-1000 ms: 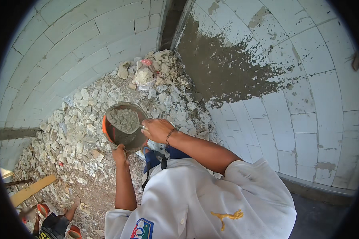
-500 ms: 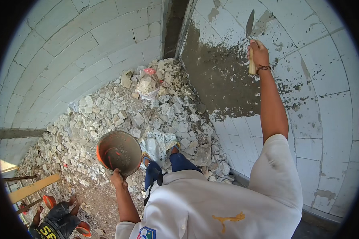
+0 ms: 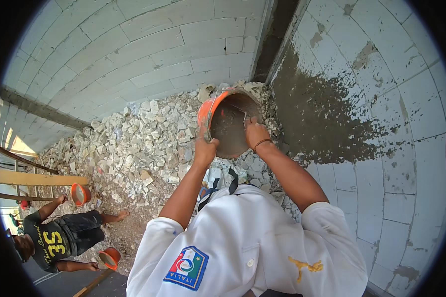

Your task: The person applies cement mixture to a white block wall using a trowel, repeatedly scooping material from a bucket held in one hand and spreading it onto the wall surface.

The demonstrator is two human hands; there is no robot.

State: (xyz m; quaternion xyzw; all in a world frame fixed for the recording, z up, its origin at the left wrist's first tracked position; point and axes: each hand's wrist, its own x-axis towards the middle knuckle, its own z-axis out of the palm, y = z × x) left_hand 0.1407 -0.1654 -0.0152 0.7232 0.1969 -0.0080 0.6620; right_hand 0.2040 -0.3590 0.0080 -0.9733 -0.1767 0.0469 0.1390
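Note:
An orange bucket [image 3: 204, 115] with grey mortar [image 3: 228, 134] inside is tilted in front of me, over the rubble. My left hand [image 3: 206, 148] grips its near left rim. At the right side of its mouth, my right hand [image 3: 256, 132] is closed round a trowel [image 3: 245, 117]; only its thin metal neck and part of the blade show, dipping into the bucket, and the handle is hidden in my fist. To the right, a dark patch of wet mortar [image 3: 322, 116] covers part of the block wall [image 3: 369, 185], with splatters round its edge.
Broken rubble [image 3: 153, 133] covers the floor ahead and to the left. A grey column [image 3: 277, 39] stands where two block walls meet. At the lower left, a co-worker [image 3: 59, 237] has two orange buckets nearby, beside a yellow plank [image 3: 39, 178] and a ladder-like frame.
My right hand has come down from the wall with the trowel and into the bucket. My left hand has raised the bucket forward and right. At the lower left, the co-worker shows more fully.

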